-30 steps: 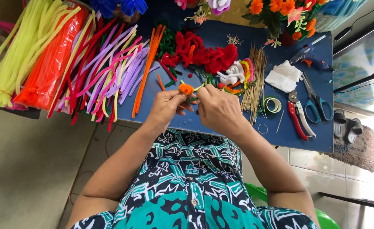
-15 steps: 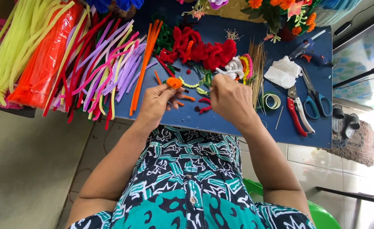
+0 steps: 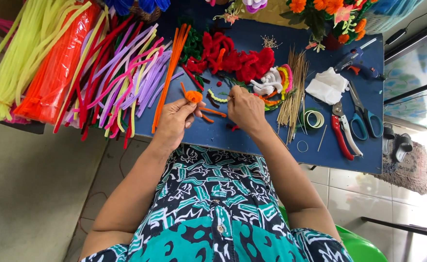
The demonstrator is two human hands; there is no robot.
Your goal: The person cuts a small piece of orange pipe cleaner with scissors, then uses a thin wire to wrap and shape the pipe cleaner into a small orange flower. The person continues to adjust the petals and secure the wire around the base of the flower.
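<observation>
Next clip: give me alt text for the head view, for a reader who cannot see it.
Seen from above, a person's left hand holds a small orange pipe-cleaner coil over a blue table, while the right hand reaches to loose pieces beside it. Bundles of coloured pipe cleaners lie left, scissors right.

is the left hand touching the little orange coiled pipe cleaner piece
Touching. The head view shows the left hand pinching the orange coiled piece between its fingers above the blue table; no gap shows.
</observation>
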